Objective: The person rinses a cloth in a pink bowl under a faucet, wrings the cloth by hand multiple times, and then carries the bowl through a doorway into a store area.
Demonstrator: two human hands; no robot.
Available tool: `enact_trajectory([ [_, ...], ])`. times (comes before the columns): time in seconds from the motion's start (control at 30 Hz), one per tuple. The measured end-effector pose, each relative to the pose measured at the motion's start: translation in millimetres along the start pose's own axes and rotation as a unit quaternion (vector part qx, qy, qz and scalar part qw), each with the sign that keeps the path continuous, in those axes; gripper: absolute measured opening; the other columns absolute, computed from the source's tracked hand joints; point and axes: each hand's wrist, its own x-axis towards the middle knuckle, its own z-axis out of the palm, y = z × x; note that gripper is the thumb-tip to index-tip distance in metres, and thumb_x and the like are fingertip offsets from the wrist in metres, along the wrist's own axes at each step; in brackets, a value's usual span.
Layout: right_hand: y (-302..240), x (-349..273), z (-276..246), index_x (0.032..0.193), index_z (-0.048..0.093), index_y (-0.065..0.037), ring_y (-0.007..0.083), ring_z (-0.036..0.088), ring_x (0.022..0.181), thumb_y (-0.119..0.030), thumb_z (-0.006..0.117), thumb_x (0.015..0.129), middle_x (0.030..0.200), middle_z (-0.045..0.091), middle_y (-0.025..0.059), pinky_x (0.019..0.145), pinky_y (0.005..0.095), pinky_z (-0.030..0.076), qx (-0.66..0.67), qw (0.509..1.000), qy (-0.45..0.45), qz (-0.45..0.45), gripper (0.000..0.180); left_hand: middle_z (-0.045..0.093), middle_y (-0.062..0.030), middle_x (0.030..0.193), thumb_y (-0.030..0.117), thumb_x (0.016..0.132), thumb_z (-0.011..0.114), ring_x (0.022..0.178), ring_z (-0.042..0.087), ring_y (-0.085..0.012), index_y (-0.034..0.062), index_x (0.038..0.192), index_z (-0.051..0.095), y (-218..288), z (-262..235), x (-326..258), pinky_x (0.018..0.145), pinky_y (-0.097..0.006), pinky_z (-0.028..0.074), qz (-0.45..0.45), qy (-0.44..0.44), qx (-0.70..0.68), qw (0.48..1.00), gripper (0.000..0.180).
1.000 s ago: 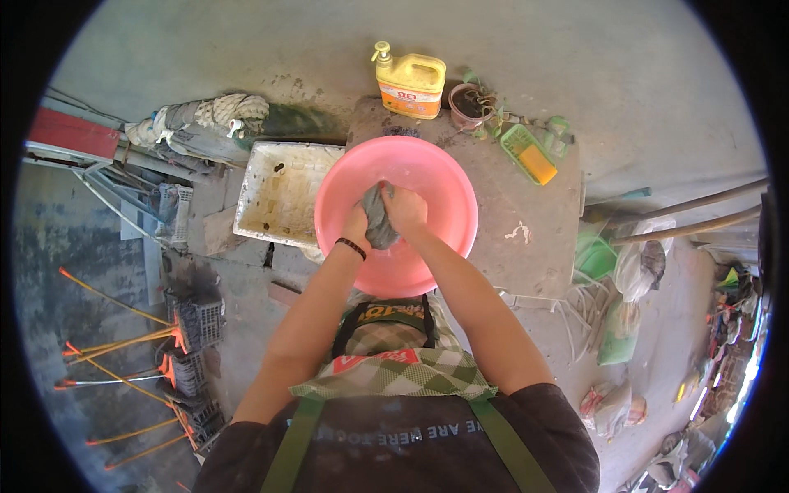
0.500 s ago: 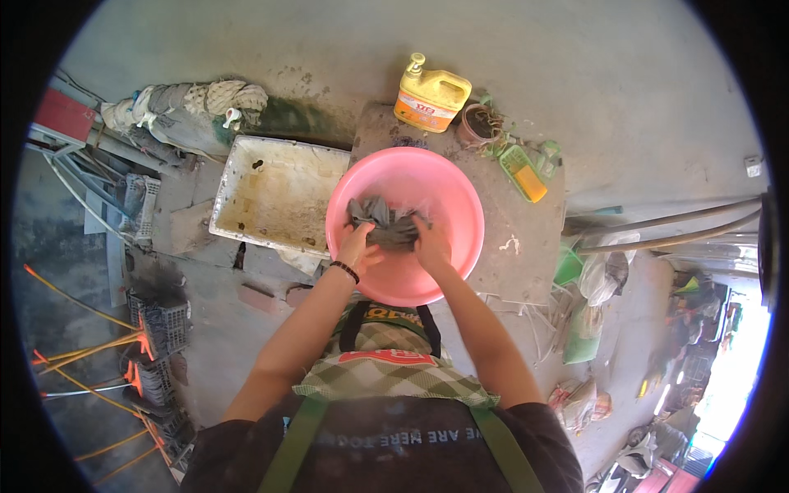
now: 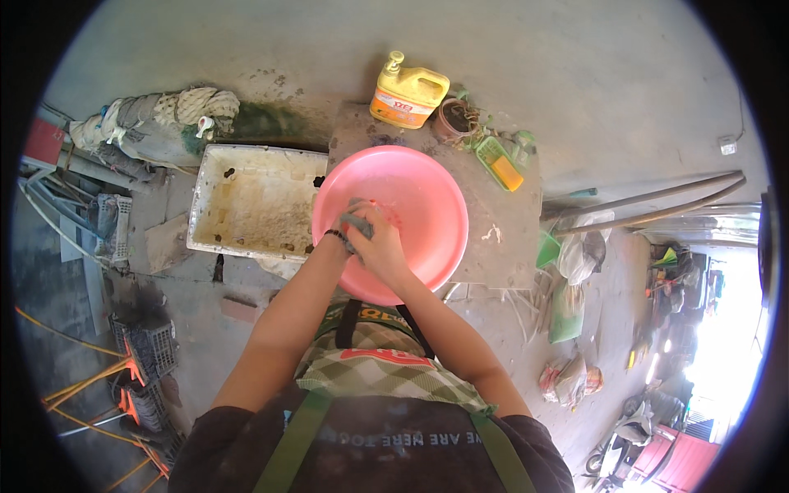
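A pink plastic basin (image 3: 444, 238) stands in front of me. Over its left part, a grey cloth (image 3: 357, 222) is bunched up small between my two hands. My right hand (image 3: 381, 244) lies across the cloth, its fingers closed round it. Behind it, my left hand (image 3: 344, 228), with a dark beaded bracelet on the wrist, is closed on the same cloth; most of its fingers are hidden by the right hand and the bundle. The basin's inside looks wet and pinkish.
A stained white sink (image 3: 246, 156) adjoins the basin's left side. On the grey slab (image 3: 485, 263) behind are a yellow jug with a pump (image 3: 408, 97), a potted plant (image 3: 454, 119) and a green tray with a yellow sponge (image 3: 499, 163). Hoses (image 3: 657, 200) run along the right.
Both hands have come together, my right moving left across the basin. The cloth, spread between them before, is now gathered into a tight bundle. The whole view has shifted slightly.
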Motion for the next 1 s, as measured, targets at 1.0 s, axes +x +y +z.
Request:
enact_trajectory([
  [1.0,31,-23,-89,0.126,0.04,-0.01,0.0326,0.062,0.091,-0.01,0.057,0.079,0.108,0.058,0.0149,0.074,0.0427,0.05,-0.351,0.897,-0.264,-0.056,0.05,0.06,-0.009,0.106,0.035,0.086,0.064,0.099,0.058,-0.0243,0.0131,0.112,0.055,-46,32,-26,0.084,-0.046,0.049,-0.17,0.088,-0.11,0.975,0.036],
])
